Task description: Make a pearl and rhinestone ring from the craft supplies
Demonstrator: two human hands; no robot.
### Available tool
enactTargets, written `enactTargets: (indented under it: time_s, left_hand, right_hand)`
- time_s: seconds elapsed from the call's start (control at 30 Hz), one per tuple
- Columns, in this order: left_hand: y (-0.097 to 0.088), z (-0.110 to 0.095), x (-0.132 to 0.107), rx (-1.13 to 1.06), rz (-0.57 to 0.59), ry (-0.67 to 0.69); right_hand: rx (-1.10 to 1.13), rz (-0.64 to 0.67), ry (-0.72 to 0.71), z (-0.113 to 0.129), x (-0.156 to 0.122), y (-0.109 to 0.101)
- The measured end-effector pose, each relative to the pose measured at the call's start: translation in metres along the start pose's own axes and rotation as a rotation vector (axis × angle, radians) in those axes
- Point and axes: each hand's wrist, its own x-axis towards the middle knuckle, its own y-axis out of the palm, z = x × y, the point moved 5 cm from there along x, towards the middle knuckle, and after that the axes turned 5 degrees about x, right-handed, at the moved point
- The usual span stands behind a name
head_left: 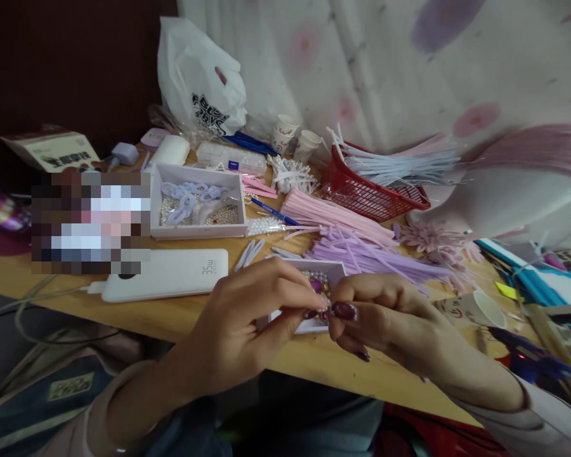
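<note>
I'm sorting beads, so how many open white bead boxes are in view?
2: one box beyond the power bank, another box partly hidden by the left hand and right hand. More may be hidden.

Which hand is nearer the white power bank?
Left. The left hand is just right of the white power bank; the right hand is farther right, beyond the left.

This looks like a hobby craft corner, perhaps in a home. On the wooden tabletop [333, 376], beyond the right hand [390, 317], lie pink fuzzy stems [333, 212] and purple fuzzy stems [371, 254], with a red basket [356, 190] of more behind. Past the left hand [261, 311] sits a white box [202, 233] of pearl-like beads [171, 212]. A glue gun [528, 358] lies right of the right hand; flower-patterned cloth [285, 63] hangs farthest off.
</note>
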Motion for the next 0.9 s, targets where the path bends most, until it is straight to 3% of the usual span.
enactTargets:
  time_s: [0.1, 0.17, 0.27, 0.37, 0.47, 0.63, 0.77, 0.9]
  left_hand:
    - [-0.002, 0.0, -0.001, -0.037, -0.049, 0.016]
    - [0.001, 0.009, -0.003, -0.243, -0.035, -0.139]
    - [0.016, 0.023, -0.008, -0.637, 0.094, -0.456]
    - [0.024, 0.022, -0.01, -0.767, 0.193, -0.55]
    - [0.024, 0.019, -0.008, -0.767, 0.199, -0.506]
    - [0.019, 0.019, -0.006, -0.646, 0.126, -0.383]
    - [0.016, 0.019, -0.002, -0.462, 0.057, -0.231]
    - [0.014, 0.017, 0.0, -0.389, -0.007, -0.134]
  right_hand:
    - [0.064, 0.015, 0.015, 0.0, 0.0, 0.002]
    - [-0.043, -0.019, -0.024, 0.007, -0.001, 0.003]
    - [-0.343, -0.043, -0.139, 0.022, -0.005, 0.006]
    - [-0.56, 0.017, -0.248, 0.029, -0.009, 0.011]
    - [-0.65, 0.049, -0.289, 0.028, -0.011, 0.013]
    - [-0.685, -0.024, -0.3, 0.028, -0.01, 0.01]
    - [-0.6, -0.052, -0.263, 0.028, -0.009, 0.008]
    - [-0.411, -0.071, -0.13, 0.019, -0.009, 0.003]
